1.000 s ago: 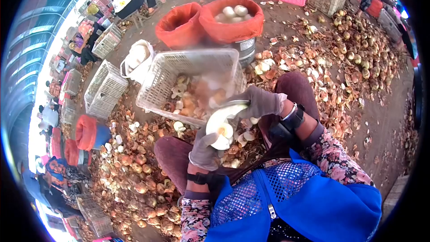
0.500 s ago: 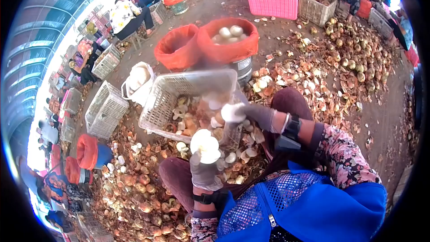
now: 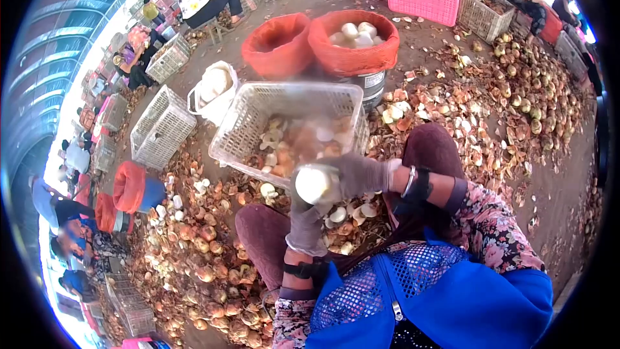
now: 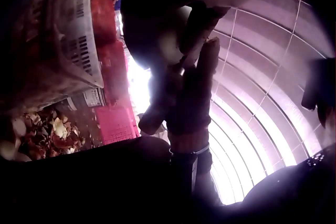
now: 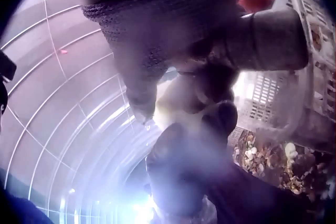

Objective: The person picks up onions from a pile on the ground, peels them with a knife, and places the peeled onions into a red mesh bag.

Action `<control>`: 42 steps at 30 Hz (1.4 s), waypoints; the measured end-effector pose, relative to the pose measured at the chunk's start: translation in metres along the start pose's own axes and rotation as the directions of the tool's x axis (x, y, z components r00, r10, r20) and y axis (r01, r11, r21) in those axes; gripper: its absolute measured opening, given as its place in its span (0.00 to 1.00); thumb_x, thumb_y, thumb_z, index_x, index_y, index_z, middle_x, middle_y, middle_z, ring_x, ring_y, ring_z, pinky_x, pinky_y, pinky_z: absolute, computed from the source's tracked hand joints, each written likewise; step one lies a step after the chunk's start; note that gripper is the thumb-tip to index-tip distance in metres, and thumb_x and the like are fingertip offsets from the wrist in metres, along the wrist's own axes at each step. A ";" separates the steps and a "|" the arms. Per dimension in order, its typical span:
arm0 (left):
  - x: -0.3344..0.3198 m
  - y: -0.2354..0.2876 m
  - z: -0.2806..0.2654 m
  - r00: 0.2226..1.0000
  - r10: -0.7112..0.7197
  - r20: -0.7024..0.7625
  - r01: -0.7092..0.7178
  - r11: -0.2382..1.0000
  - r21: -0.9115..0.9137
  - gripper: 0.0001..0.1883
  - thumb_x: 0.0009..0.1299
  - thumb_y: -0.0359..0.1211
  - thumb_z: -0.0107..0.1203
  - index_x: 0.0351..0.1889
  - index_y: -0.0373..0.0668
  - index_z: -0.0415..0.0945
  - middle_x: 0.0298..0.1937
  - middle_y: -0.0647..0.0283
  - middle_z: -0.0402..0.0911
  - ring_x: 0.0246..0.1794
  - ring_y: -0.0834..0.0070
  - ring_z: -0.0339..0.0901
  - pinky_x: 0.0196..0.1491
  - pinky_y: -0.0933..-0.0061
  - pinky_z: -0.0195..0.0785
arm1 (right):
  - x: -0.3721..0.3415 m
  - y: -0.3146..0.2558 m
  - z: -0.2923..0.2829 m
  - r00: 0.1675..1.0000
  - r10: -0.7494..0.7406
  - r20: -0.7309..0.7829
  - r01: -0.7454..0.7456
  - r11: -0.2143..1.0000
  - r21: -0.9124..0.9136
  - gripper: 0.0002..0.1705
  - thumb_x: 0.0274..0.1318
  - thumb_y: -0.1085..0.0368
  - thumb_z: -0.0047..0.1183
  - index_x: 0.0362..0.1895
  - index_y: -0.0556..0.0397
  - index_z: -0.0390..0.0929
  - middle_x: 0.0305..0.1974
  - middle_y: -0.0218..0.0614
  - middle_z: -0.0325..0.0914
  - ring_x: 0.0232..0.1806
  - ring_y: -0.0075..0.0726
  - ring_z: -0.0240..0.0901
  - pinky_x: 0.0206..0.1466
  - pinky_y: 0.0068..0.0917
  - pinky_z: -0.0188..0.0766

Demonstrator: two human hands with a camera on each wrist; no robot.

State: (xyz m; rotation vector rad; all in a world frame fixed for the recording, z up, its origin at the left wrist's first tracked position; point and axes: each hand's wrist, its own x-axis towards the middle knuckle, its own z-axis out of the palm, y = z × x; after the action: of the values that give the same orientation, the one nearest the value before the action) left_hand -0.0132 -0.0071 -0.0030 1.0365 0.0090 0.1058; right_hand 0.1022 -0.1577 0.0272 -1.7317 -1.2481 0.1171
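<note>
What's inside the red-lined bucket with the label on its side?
Some round white onions are inside the bucket. Only the top ones show. What's under them is covered, so I can't tell.

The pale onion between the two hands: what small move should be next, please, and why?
Probably the left hand should turn the onion slightly, to show its hidden side. The face seen from the head camera looks white, without brown skin, but that hand and the right hand cover much of the rest.
</note>
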 end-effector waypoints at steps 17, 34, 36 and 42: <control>0.013 -0.014 -0.012 0.929 -0.338 -0.150 0.266 0.892 -0.366 0.31 0.59 0.47 0.58 0.57 0.38 0.71 0.54 0.53 0.76 0.52 0.57 0.77 0.50 0.47 0.77 | -0.010 -0.011 -0.008 0.967 0.069 -0.247 -0.036 0.990 0.136 0.36 0.45 0.50 0.66 0.59 0.47 0.74 0.39 0.39 0.80 0.40 0.40 0.79 0.49 0.38 0.75; 0.008 0.001 0.009 0.932 0.349 -0.100 -0.289 0.880 0.377 0.32 0.69 0.46 0.56 0.67 0.42 0.61 0.64 0.56 0.68 0.65 0.64 0.65 0.68 0.60 0.55 | -0.009 0.020 0.027 0.810 0.558 0.182 -0.566 0.662 0.491 0.21 0.61 0.51 0.53 0.46 0.56 0.77 0.17 0.28 0.71 0.11 0.20 0.65 0.10 0.21 0.61; 0.000 0.008 0.025 0.947 0.294 -0.127 -0.234 0.907 0.349 0.38 0.67 0.45 0.58 0.72 0.42 0.56 0.68 0.53 0.64 0.69 0.63 0.61 0.70 0.60 0.52 | -0.006 0.005 0.010 0.665 0.685 0.298 -0.667 0.364 0.650 0.23 0.62 0.55 0.51 0.58 0.52 0.71 0.19 0.30 0.73 0.12 0.20 0.66 0.10 0.19 0.60; -0.011 0.040 0.027 0.934 0.335 -0.122 -0.282 0.904 0.323 0.38 0.65 0.43 0.61 0.70 0.40 0.60 0.68 0.49 0.67 0.70 0.59 0.63 0.68 0.59 0.59 | 0.048 0.057 -0.067 0.788 0.601 -0.131 -0.098 0.333 0.938 0.23 0.66 0.55 0.47 0.54 0.62 0.70 0.35 0.43 0.81 0.27 0.36 0.81 0.25 0.28 0.80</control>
State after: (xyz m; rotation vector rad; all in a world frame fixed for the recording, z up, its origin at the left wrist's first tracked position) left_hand -0.0262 -0.0109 0.0448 1.3263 0.0202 0.4998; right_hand 0.2010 -0.1644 0.0417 -0.8897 -0.2131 0.5236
